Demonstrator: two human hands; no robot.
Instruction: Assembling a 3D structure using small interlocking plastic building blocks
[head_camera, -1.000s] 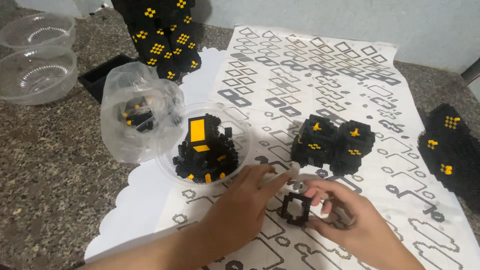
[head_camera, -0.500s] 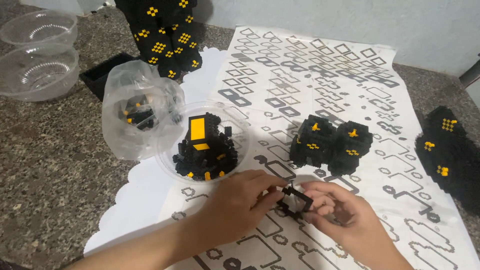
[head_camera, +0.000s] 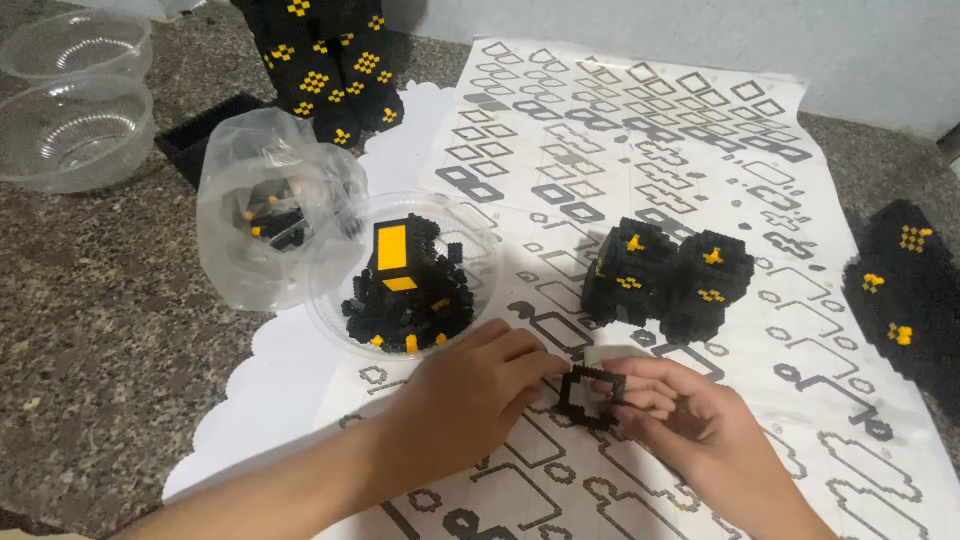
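2 hands' fingers (head_camera: 625, 385) pinch black brick frame (head_camera: 590, 395).

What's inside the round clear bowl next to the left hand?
The clear bowl holds a heap of small black bricks with some yellow ones, a yellow-faced block on top. Whatever lies beneath the heap is covered.

A speckled grey-brown stone tabletop (head_camera: 90, 330) filled the scene, its surface mottled and faintly glossy. Behind it rose a plain pale blue-grey wall (head_camera: 800, 40), evenly lit by soft, dim light without hard shadows.
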